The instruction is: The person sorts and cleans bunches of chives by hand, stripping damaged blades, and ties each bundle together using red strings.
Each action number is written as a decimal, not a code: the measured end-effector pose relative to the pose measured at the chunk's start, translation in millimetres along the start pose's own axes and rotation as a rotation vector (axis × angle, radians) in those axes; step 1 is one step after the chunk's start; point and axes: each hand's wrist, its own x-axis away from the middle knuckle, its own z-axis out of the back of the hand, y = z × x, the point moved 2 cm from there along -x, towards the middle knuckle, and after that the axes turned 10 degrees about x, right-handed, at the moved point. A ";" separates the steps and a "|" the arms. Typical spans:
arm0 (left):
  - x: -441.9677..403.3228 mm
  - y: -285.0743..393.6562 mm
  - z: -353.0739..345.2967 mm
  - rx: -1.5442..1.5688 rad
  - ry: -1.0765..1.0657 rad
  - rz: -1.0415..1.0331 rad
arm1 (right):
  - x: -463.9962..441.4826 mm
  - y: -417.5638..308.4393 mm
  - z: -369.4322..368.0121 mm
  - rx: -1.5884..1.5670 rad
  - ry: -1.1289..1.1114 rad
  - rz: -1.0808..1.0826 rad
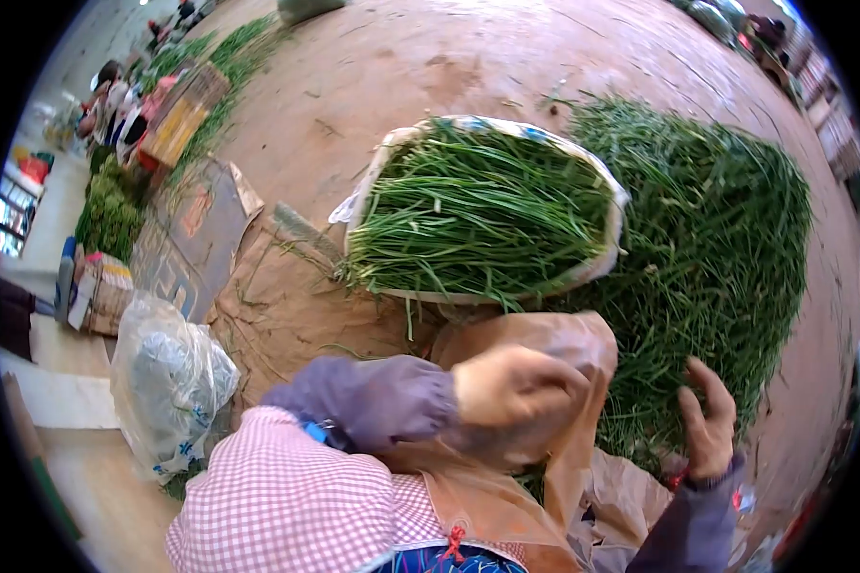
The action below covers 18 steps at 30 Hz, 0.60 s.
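Note:
My left hand (516, 386) is over the brown apron (583, 353) on my lap, blurred, with its fingers curled. Whether it holds anything is too blurred to tell. At the right, my right hand (708, 420) has its fingers apart and nothing in them, beside the lower edge of a large pile of green stalks (707, 220). In front of my lap stands a white-rimmed basket (613, 205) filled with long green stalks (478, 210), lying mostly sideways.
A clear plastic bag (167, 382) with something inside sits at the left. Flattened cardboard (196, 229) lies behind it. Farther back at the left are people (115, 105), cartons (186, 115) and more greens (110, 210). Filled sacks (712, 19) stand at the far right.

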 end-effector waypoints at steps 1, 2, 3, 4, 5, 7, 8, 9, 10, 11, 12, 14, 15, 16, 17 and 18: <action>17.8 -16.6 31.9 0.066 0.227 0.028 | -36.8 -22.3 -24.5 -0.076 -0.045 0.037; 35.3 -38.0 63.5 0.133 0.450 0.056 | -71.3 -44.3 -52.6 -0.125 -0.094 0.084; 53.3 -56.6 98.6 0.152 0.628 0.070 | -101.6 -71.6 -82.1 -0.196 -0.186 0.078; 69.6 -74.1 132.7 0.176 0.807 0.085 | -128.3 -98.5 -112.8 -0.173 -0.256 0.181; 83.0 -85.3 162.7 0.116 0.955 0.081 | -152.7 -117.9 -148.7 -0.206 -0.361 0.232; 96.0 -96.5 216.2 -0.162 1.132 0.107 | -196.8 -152.7 -223.8 -0.229 -0.418 0.410; 98.3 -101.7 240.5 -0.376 1.153 0.141 | -216.3 -171.5 -254.4 -0.114 -0.358 0.548; 97.8 -106.0 262.6 -0.617 1.078 0.050 | -232.6 -189.8 -278.6 -0.037 -0.247 0.676; 91.9 -110.3 276.8 -0.745 0.986 0.083 | -247.9 -204.4 -295.8 0.128 -0.245 0.691; 83.8 -126.2 285.7 -0.910 0.965 0.144 | -265.8 -207.5 -318.8 0.066 -0.192 0.717; 74.2 -141.1 290.4 -1.077 0.934 0.207 | -280.5 -208.4 -341.4 0.000 -0.138 0.741; 67.4 -156.4 287.6 -0.871 0.739 0.426 | -301.8 -209.8 -367.0 0.066 -0.117 0.737; 70.2 -168.6 283.3 -0.906 0.769 0.357 | -312.0 -203.8 -380.9 0.137 -0.154 0.729; 73.7 -176.8 276.3 -0.940 0.796 0.289 | -313.6 -201.9 -389.6 0.288 -0.147 0.702; 78.9 -183.8 269.8 -0.941 0.830 0.221 | -311.3 -198.5 -398.7 0.437 -0.142 0.671; 82.6 -186.8 265.4 -0.932 0.854 0.196 | -308.8 -200.1 -403.8 0.583 -0.137 0.638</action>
